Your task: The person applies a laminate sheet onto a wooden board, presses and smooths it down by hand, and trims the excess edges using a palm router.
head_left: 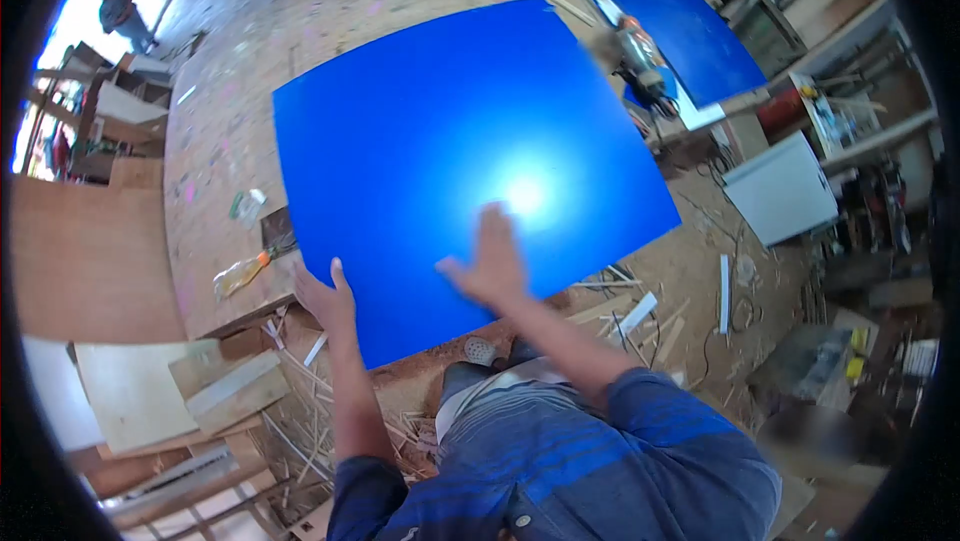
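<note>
A large blue sheet [400,131], glossy with a bright reflection, lies across the worktable in front of me and overhangs its near side. My right hand [490,261] is flat on the sheet's lower middle, fingers stretched and thumb apart, slightly blurred. At the sheet's lower left edge is my left hand [325,298], its thumb at the edge and its fingers outside it, spread from the thumb. Left of that hand lies a clear bottle with an orange cap [242,273]. A power tool [645,61] rests beyond the sheet's right edge.
A second blue sheet [690,41] lies at the back right. The wooden worktable [225,151] carries small scraps. Wood strips and offcuts litter the floor [700,311]. A white panel [782,191] leans at right; boards [135,391] stand at left. A person [122,16] is far back left.
</note>
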Demonstrator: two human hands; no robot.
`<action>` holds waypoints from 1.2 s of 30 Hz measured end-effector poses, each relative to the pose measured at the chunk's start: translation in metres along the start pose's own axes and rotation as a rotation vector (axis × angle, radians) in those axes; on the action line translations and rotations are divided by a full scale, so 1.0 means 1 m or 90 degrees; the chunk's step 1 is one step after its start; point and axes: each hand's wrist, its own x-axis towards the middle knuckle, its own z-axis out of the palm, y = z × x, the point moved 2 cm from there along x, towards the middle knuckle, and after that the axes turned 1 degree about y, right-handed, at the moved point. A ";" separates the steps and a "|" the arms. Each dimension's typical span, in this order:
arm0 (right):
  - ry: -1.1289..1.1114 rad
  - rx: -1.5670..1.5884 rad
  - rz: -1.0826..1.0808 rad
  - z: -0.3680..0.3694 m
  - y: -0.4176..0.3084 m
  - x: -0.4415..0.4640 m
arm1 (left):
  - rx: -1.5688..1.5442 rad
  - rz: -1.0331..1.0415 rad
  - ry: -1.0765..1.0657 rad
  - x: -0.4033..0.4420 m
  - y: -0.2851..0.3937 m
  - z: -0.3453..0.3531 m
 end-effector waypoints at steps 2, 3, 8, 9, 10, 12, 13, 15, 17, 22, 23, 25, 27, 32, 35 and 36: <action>0.037 -0.006 -0.183 0.037 -0.050 -0.017 | 0.079 0.104 -0.009 0.034 0.017 0.034; 0.043 0.012 -0.231 0.040 -0.059 -0.019 | 0.100 0.127 -0.061 0.054 0.028 0.050; 0.112 0.058 -0.126 -0.019 0.053 -0.008 | 0.197 0.118 -0.198 0.121 0.104 0.117; 0.135 0.006 -0.040 -0.038 0.086 -0.005 | 0.229 0.096 -0.206 0.131 0.120 0.122; 0.155 -0.046 0.045 -0.057 0.120 -0.005 | 0.263 0.074 -0.215 0.137 0.130 0.131; 0.221 -0.152 0.156 -0.084 0.188 -0.010 | 0.264 0.076 -0.228 0.154 0.141 0.151; 0.230 -0.160 0.235 -0.094 0.227 -0.017 | 0.280 0.067 -0.235 0.163 0.152 0.155; 0.243 -0.163 0.334 -0.110 0.269 -0.012 | 0.296 0.051 -0.228 0.179 0.168 0.158; 0.237 -0.151 0.399 -0.121 0.276 -0.011 | 0.304 0.055 -0.221 0.182 0.177 0.164; 0.226 -0.173 0.365 -0.122 0.255 0.078 | 0.293 0.080 -0.219 0.181 0.177 0.162; 0.227 -0.169 0.347 -0.124 0.249 0.108 | 0.289 0.087 -0.218 0.182 0.179 0.163; 0.240 -0.178 0.311 -0.126 0.242 0.167 | 0.285 0.093 -0.222 0.184 0.180 0.163; 0.242 -0.187 0.281 -0.128 0.235 0.224 | 0.272 0.101 -0.215 0.183 0.178 0.164; 0.225 -0.174 0.236 -0.134 0.212 0.360 | 0.283 0.129 -0.220 0.186 0.183 0.160; 0.216 -0.158 0.224 -0.140 0.198 0.428 | 0.274 0.132 -0.229 0.189 0.184 0.159; 0.217 -0.158 0.224 -0.142 0.196 0.449 | 0.268 0.132 -0.234 0.189 0.184 0.160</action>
